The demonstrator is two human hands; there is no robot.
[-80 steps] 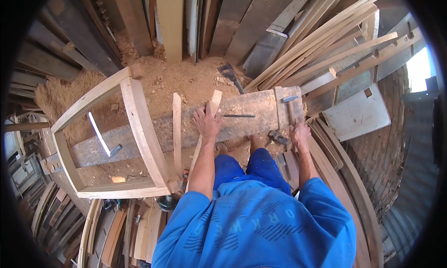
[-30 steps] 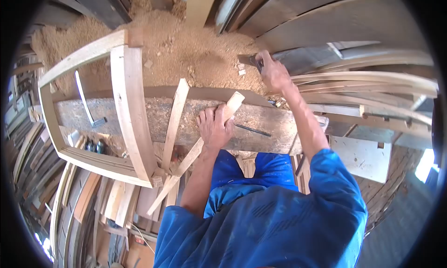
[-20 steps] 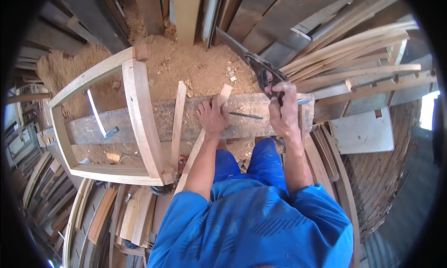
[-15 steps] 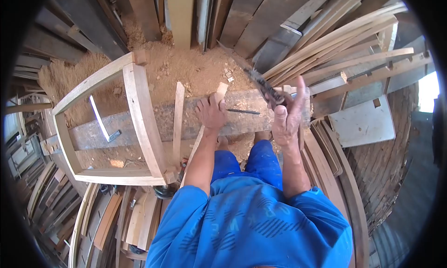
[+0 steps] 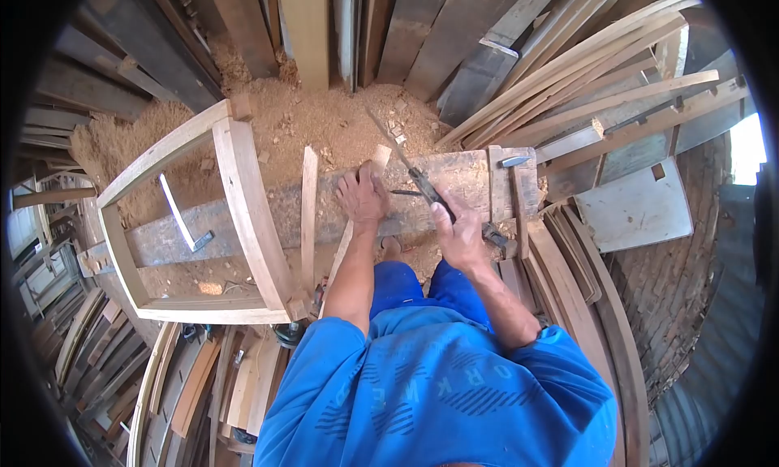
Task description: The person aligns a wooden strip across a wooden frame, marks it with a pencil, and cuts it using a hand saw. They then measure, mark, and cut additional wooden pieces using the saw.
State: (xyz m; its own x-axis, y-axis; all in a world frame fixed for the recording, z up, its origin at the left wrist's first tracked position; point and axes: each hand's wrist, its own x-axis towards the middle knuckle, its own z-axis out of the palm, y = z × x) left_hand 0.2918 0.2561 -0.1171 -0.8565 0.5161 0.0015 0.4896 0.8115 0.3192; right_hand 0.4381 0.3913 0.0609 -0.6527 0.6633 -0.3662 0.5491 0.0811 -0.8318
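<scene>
The left hand (image 5: 363, 197) is grasping a narrow, pale, straight wooden strip (image 5: 380, 155), with fingers and thumb lying at opposite sides of it, and is pressing it onto a long, weathered, brown wooden bench (image 5: 458, 171); the strip's squared upper end is jutting past the bench's far edge, while its lower part is crossing the near edge and running down beside the left forearm. The right hand (image 5: 459, 233) is clenching the dark handle of a long, thin-bladed handsaw (image 5: 390, 145) over the bench; the blade is slanting up and leftward beyond the far edge, its side just beside the strip's upper end, though whether they are touching is hard to tell.

A slim, dark, rod-shaped piece (image 5: 402, 192) is lying between the hands, partly hidden by the saw; rightward, a stretch of bench is giving room as far as a raised wooden crosspiece (image 5: 493, 183), beyond which a wooden-handled, grey-headed hammer (image 5: 516, 162) is resting near the end. To the left, a second pale wooden strip (image 5: 309, 211) is spanning both edges, well apart from the hand; past it, a large, curved, pale wooden frame (image 5: 247, 203) is standing across the bench, restricting room on that side; loose tan sawdust (image 5: 324, 122) is spreading beyond the far edge.
</scene>
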